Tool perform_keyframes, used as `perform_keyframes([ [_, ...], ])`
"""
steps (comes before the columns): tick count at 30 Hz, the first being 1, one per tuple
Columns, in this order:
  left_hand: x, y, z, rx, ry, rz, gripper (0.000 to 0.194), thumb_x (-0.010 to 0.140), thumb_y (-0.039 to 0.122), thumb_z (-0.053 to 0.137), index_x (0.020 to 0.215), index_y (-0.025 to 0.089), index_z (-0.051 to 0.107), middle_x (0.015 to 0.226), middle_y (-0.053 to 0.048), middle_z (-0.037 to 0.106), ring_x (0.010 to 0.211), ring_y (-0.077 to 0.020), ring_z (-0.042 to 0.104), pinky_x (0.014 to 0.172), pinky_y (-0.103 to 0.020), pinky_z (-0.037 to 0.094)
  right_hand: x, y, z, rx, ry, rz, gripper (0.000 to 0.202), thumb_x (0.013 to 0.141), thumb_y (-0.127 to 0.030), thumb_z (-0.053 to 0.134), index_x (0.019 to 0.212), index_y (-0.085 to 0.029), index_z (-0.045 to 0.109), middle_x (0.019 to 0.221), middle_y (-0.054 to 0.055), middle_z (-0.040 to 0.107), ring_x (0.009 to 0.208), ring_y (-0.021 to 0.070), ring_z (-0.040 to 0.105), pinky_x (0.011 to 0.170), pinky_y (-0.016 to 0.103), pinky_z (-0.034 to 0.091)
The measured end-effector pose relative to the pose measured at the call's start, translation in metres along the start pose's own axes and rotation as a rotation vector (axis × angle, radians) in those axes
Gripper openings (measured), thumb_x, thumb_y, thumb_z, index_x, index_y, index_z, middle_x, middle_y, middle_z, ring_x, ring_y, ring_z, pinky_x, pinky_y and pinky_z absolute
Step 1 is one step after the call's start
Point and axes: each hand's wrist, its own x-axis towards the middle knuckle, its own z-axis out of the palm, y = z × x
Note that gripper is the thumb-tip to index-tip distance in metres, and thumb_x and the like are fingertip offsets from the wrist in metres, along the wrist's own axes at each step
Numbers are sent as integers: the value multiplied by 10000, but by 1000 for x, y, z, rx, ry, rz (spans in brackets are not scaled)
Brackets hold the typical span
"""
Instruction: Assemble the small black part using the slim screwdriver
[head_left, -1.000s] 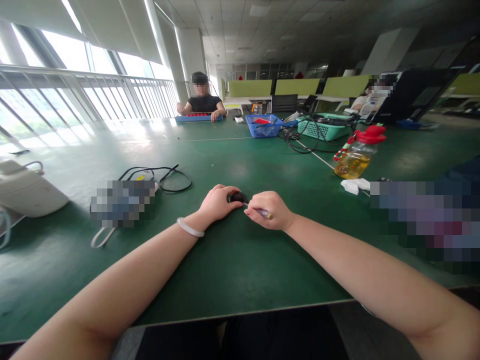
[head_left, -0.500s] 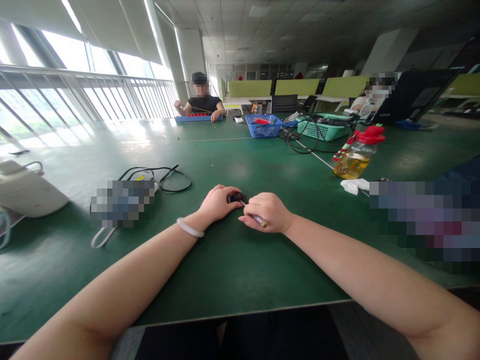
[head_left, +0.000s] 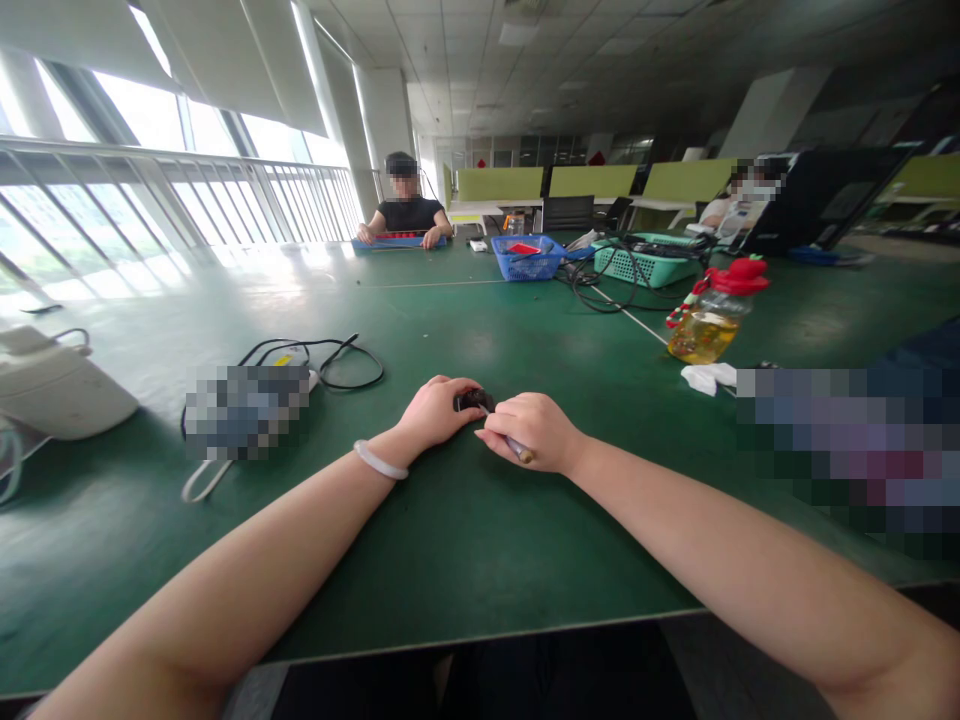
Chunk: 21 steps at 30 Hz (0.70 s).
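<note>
Near the middle of the green table (head_left: 450, 530), my left hand (head_left: 439, 412) is closed around a small black object (head_left: 472, 399), its thumb in front and its fingers behind. My right hand (head_left: 532, 430) is wrapped round a slim tool (head_left: 519, 450) with a pale handle. The tool's thin tip reaches the near right side of the black object; the exact point of contact is too small to tell. A white bracelet (head_left: 380, 461) circles my left wrist.
A blurred-out item (head_left: 251, 410) with a black cable lies left. Rightwards stand a red-lidded bottle (head_left: 705, 325), a white tissue (head_left: 709, 377), a blue basket (head_left: 527, 262) and a green basket (head_left: 645, 265). A person (head_left: 405, 210) sits across the table.
My hands hold almost the same pose; the view has shifted slightly. Across the table, the person's raised hand has come down to the blue tray.
</note>
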Motion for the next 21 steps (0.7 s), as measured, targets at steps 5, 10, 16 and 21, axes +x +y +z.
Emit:
perform_keyframes([
  [5,0,1,-1,-11,-9,-4,312,781,343,591,1076,265,658,1012,-16,697,1006,-229,589,916,-352,464,0,1,2,-1,34,-16,347,922,-308,445,644,-178,608,570,13,585,529,116,502,558,269,308],
  [10,-1,2,-1,-13,-4,-14,331,773,338,603,1091,258,652,1036,-26,689,1031,-234,575,923,-351,460,-1,1,3,-1,51,-13,342,921,-303,447,644,-180,605,570,13,580,530,117,499,562,271,304],
  [16,-2,3,-2,-8,-2,-30,362,763,324,617,1119,264,639,1032,-32,684,1036,-234,572,918,-351,465,-1,1,3,10,62,-12,345,918,-301,449,629,-181,593,558,11,556,521,116,476,560,269,292],
  [21,-1,3,-1,-2,6,-27,391,758,324,623,1143,260,627,1049,-33,683,1036,-239,572,916,-357,463,-1,1,3,-16,78,-11,349,918,-295,442,621,-183,588,552,9,543,516,116,459,551,266,288],
])
